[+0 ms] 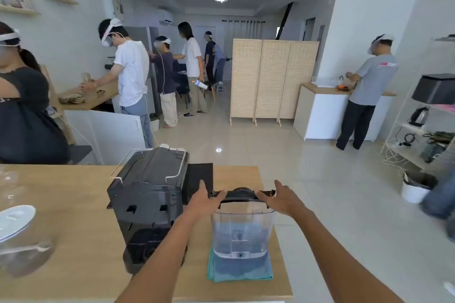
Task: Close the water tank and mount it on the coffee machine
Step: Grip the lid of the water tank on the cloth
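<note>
Two hands are on the job; the left hand grips the left end of the black lid, fingers curled over its edge, thumb raised; the right hand takes the right end the same way, thumb lifted, fingers wrapped on the rim. That lid sits across the top of the clear water tank, whether fully seated or only resting there I cannot tell; the tank stands upright on a folded teal cloth near the right edge of the wooden surface, and water shows in its lower part. Just beside it on the left stands the black coffee machine, its back facing the camera, apart from the tank; a black mat lies behind the machine's right side. Far left, blurred, a clear glass jar with a white lid sits on the same surface. Several people work at counters in the room beyond.
</note>
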Available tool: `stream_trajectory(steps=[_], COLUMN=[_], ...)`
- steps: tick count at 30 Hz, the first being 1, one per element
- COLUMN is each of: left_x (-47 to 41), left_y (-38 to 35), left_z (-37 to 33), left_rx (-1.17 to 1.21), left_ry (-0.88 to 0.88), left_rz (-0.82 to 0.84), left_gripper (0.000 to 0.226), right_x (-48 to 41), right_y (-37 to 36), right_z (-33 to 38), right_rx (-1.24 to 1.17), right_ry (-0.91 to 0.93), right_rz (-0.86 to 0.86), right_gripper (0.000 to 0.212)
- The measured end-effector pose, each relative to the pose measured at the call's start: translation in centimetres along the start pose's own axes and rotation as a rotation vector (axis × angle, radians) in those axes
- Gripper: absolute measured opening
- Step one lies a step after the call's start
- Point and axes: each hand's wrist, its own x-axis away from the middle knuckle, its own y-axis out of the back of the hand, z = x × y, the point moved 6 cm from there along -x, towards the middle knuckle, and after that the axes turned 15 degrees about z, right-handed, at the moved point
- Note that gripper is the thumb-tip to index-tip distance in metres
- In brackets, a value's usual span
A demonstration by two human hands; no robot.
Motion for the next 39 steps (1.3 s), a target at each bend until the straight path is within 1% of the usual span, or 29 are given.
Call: stream_trajectory(steps=[2, 3, 4, 6, 7, 8, 10, 14, 15, 16, 19, 20, 22, 23, 24, 26, 27, 28, 31, 33, 37, 39], left_x=[-0.7, -1.0, -1.2, -1.3, -1.4, -1.2, -1.3, -1.6, -1.6, -1.4, -0.9, -0.8, -0.9, -1.0, -1.0, -0.5, -0.1, 0.2, 0.8, 0.8, 1.2, 1.4], left_y=[-0.2, -0.5, -0.6, -1.1, -1.3, -1.3, -1.4, -1.2, -1.2, -1.1, -0.9, -0.8, -0.7, -0.5, -0.5, -0.5, -0.4, -0.4, -0.3, -0.2, -0.2, -0.2], left_z=[0.7, 1.3, 1.4, 1.4, 1.3, 1.2, 1.5, 2.3, 2.3, 2.2, 2.3, 2.3, 2.8, 3.1, 3.2, 2.8, 2.5, 2.0, 1.4, 1.5, 1.6, 1.7], left_rx=[0.022, 0.04, 0.047, 0.04, 0.05, 0.059, 0.11, 0.109, 0.116, 0.132, 0.171, 0.178, 0.182, 0.159, 0.134, 0.108, 0.104, 0.102, 0.069, 0.071, 0.149, 0.157], left_ry=[0.05, 0.074, 0.069, 0.051, 0.028, -0.003, -0.046, -0.129, -0.144, -0.163, -0.212, -0.226, -0.242, -0.251, -0.269, -0.293, -0.308, -0.327, -0.388, -0.396, -0.413, -0.408], left_rz=[-0.008, -0.004, -0.01, 0.0, -0.002, -0.012, -0.031, -0.08, -0.092, -0.105, -0.163, -0.183, -0.22, -0.232, -0.243, -0.275, -0.302, -0.326, -0.39, -0.415, -0.47, -0.508], left_gripper=[0.11, 0.109, 0.099, 0.056, 0.04, 0.033, 0.031, 0.02, 0.019, 0.024, 0.046, 0.058, 0.089, 0.097, 0.098, 0.089, 0.083, 0.077, 0.066, 0.057, 0.055, 0.052], right_x=[-0.1, -0.2, -0.3, -0.5, -0.6, -0.8, -1.1, -1.5, -1.5, -1.6, -1.6, -1.5, -1.2, -0.9, -0.7, -0.5, -0.6, -0.7, -1.1, -1.1, -0.9, -0.9], right_y=[-0.4, -0.6, -0.8, -1.1, -1.2, -1.2, -1.6, -1.9, -1.9, -1.9, -1.9, -1.8, -1.7, -1.7, -1.8, -2.1, -2.2, -2.1, -1.7, -1.3, -0.9, -1.1], right_z=[-0.4, -0.6, -0.8, -1.0, -1.1, -1.2, -1.4, -1.5, -1.5, -1.5, -1.5, -1.5, -1.3, -1.2, -1.1, -0.9, -0.7, -0.6, -0.3, 0.0, 0.2, 0.3], right_rx=[-0.077, -0.111, -0.157, -0.229, -0.264, -0.294, -0.339, -0.398, -0.407, -0.413, -0.417, -0.423, -0.438, -0.453, -0.468, -0.483, -0.481, -0.484, -0.5, -0.517, -0.602, -0.649], right_ry=[0.007, 0.013, 0.016, 0.042, 0.056, 0.071, 0.093, 0.149, 0.169, 0.191, 0.249, 0.267, 0.296, 0.31, 0.319, 0.321, 0.322, 0.318, 0.308, 0.303, 0.295, 0.301], right_rz=[0.048, 0.07, 0.095, 0.103, 0.105, 0.103, 0.101, 0.079, 0.067, 0.058, 0.009, -0.006, -0.033, -0.039, -0.032, -0.004, 0.005, 0.013, 0.013, -0.003, -0.056, -0.072], right_gripper=[0.102, 0.098, 0.09, 0.075, 0.069, 0.064, 0.061, 0.057, 0.056, 0.056, 0.057, 0.058, 0.061, 0.066, 0.075, 0.096, 0.102, 0.104, 0.096, 0.089, 0.07, 0.068])
